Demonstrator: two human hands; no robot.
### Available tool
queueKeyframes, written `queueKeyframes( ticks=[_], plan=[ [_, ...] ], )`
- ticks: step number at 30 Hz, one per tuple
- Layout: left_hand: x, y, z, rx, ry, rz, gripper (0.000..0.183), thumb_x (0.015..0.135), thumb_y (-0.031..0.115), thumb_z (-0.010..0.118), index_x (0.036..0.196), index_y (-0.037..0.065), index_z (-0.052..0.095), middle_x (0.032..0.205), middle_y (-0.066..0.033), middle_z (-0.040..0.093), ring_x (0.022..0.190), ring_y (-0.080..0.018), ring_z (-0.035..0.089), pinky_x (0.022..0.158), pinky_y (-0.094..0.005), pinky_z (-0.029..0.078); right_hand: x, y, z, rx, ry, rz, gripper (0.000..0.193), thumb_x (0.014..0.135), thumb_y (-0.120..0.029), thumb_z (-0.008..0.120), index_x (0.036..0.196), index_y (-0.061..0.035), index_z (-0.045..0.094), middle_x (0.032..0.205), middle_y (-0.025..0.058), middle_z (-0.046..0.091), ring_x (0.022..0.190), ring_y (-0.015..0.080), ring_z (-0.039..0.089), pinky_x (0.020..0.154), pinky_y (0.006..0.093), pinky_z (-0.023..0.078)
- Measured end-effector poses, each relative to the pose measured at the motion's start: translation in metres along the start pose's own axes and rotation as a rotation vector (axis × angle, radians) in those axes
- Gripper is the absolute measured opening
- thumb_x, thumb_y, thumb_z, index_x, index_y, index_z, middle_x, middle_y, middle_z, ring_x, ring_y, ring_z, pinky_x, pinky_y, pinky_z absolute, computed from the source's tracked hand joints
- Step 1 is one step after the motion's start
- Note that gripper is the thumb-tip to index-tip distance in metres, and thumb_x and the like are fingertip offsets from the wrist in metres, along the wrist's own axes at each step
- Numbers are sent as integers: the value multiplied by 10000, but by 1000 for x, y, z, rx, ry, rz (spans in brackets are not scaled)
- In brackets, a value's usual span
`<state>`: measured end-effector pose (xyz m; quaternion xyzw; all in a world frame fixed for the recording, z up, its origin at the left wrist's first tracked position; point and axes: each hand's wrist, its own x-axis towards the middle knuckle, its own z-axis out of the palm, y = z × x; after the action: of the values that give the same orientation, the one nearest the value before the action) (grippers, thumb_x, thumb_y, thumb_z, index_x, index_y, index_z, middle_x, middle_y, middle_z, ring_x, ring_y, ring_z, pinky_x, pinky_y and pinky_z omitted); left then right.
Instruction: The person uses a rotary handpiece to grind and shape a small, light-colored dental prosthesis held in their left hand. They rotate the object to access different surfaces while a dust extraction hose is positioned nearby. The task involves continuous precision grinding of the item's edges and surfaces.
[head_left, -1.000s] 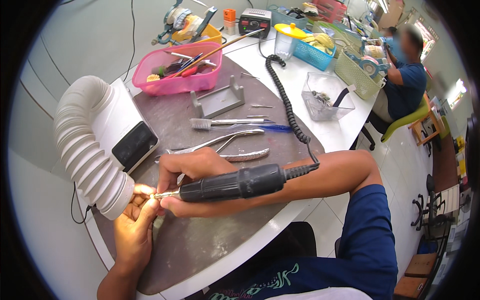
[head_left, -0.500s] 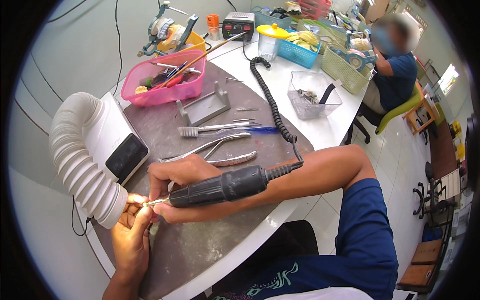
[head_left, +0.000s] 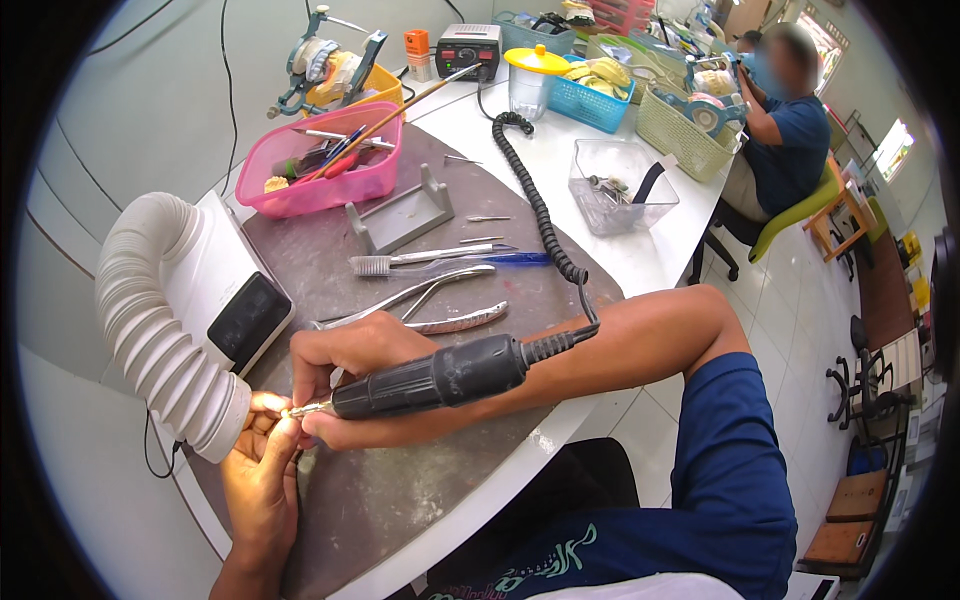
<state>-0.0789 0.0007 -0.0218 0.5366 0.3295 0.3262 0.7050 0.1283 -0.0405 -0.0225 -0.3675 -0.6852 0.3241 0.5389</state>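
Note:
My right hand (head_left: 352, 352) grips a black rotary handpiece (head_left: 435, 380) with a coiled cord. Its thin metal tip points left and meets a tiny pale piece (head_left: 285, 412), too small to name surely. My left hand (head_left: 262, 468) pinches this piece between thumb and fingertips, in bright light. Both hands' fingertips almost touch, just right of the mouth of a white ribbed suction hose (head_left: 160, 325). Wire-handled metal pliers (head_left: 455, 318) lie just beyond my right hand. Past them are a toothbrush (head_left: 410, 266) and a grey handpiece rest (head_left: 402, 218).
A pink basket (head_left: 320, 200) of tools stands at the back left, near a dental articulator (head_left: 325, 70). The cord (head_left: 535, 190) runs to a control box (head_left: 470, 50). A clear tray (head_left: 620, 215) sits to the right. A co-worker (head_left: 795, 135) sits at the far right.
The view has shifted slightly, so things sit a little further left. My hands keep their hold, with the tip still at the pale piece. The co-worker's forearm now shows raised.

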Motion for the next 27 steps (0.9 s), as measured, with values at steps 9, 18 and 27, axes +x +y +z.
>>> queueKeyframes(
  ticks=[9, 18, 27],
  plan=[
    [0, 0, -2, 1, -6, -17, 200, 926, 43, 596, 1114, 35, 527, 957, -39, 588, 845, -100, 568, 778, -235, 455, 0, -8, -2, 53, -15, 95, 231, 753, -196, 712, 819, -23, 574, 677, 80, 613, 586, 165, 598, 540, 303, 457],
    [0, 0, -1, -4, 0, -20, 196, 925, 36, 592, 1111, 30, 528, 950, -38, 587, 837, -101, 567, 782, -237, 458, 0, -4, 0, 35, 4, 47, 241, 750, -203, 717, 815, -21, 574, 671, 81, 614, 583, 166, 599, 539, 300, 459],
    [0, 0, 0, -2, -13, 2, 186, 928, 42, 591, 1105, 28, 531, 949, -43, 591, 834, -104, 572, 774, -235, 464, 0, -5, 0, 54, 4, 52, 238, 739, -203, 700, 805, -18, 566, 670, 87, 619, 581, 185, 608, 535, 307, 461]
  ],
)
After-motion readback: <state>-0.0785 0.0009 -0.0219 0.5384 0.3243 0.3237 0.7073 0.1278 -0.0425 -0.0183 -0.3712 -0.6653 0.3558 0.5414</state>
